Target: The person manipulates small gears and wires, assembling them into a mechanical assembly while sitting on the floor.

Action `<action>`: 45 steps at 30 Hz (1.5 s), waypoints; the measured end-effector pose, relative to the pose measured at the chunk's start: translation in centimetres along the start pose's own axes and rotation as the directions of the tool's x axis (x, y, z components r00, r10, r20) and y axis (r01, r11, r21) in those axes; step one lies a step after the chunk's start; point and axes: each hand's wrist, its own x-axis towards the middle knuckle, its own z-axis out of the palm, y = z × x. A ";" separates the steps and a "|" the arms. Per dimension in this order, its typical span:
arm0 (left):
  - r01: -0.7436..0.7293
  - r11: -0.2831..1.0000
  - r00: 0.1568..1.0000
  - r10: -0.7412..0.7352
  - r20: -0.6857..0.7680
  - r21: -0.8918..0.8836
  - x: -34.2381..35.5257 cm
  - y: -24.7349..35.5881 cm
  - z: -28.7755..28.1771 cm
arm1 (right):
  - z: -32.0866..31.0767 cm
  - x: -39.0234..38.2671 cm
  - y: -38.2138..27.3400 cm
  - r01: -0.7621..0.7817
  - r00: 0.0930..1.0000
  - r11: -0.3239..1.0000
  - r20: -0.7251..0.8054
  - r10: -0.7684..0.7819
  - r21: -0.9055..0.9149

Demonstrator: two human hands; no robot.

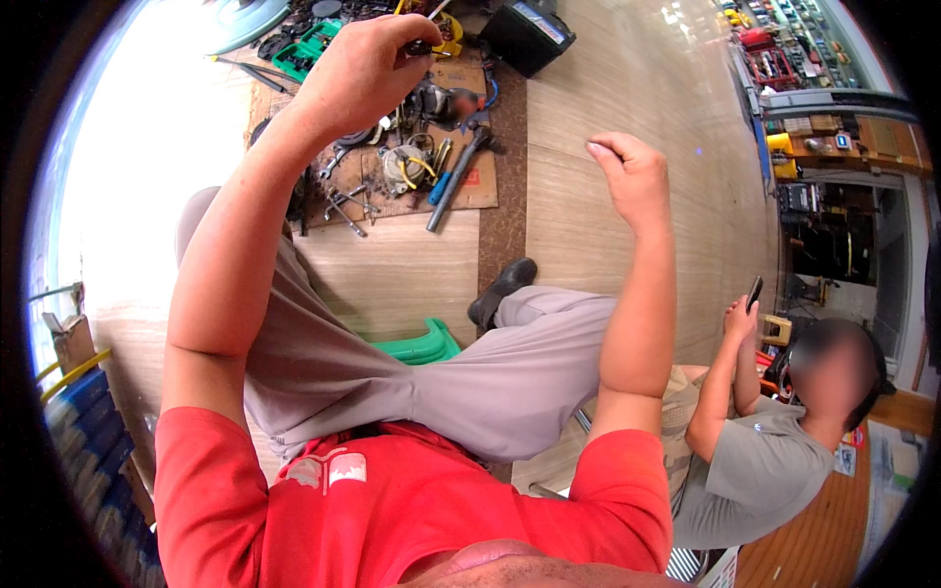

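Far left there's a stack of blue boxes [83,421] by the edge of the view, kinda dark and bent by the lens. Next along, up top, an open green case [309,49] sits beside the junk pile, and below it some wrenches [343,211] lie loose on the cardboard [480,193], which is spread out on the floor [627,78].

Over that pile is the left hand [371,64], fingers closed around a small dark tool [420,47] (looks like a screwdriver, but the fingers hide most of it). So that tool is up in the grip, above the far part of the cardboard. Lower down there's a round metal part [405,167] with yellow wires, then a blue handle [438,188] right beside a hammer [458,181] lying at a slant. A green stool [421,345] pokes out under the legs, near a black shoe [505,292]. Black battery [527,37] stands just past the cardboard.

Right hand [632,176] hangs over the floor, fingers bent and tips close together; can't tell if anything tiny is pinched there. Far right, another person in a grey shirt [769,480] is holding a phone [754,292].
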 end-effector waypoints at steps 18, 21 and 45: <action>-0.004 1.000 0.982 0.008 0.190 -0.018 -1.0 2.1 2.2 | -0.7 -0.7 10.6 -0.318 0.897 0.815 0.125 0.424 -0.484; 0.015 1.000 0.966 -0.013 0.257 -0.008 -1.4 3.0 3.0 | 2.3 0.2 4.1 -0.042 0.977 0.983 0.197 0.077 -0.176; 0.127 0.960 0.912 -0.014 0.409 -0.250 -2.3 3.9 3.6 | 6.7 0.8 -6.3 -0.082 0.979 0.917 0.206 0.000 0.391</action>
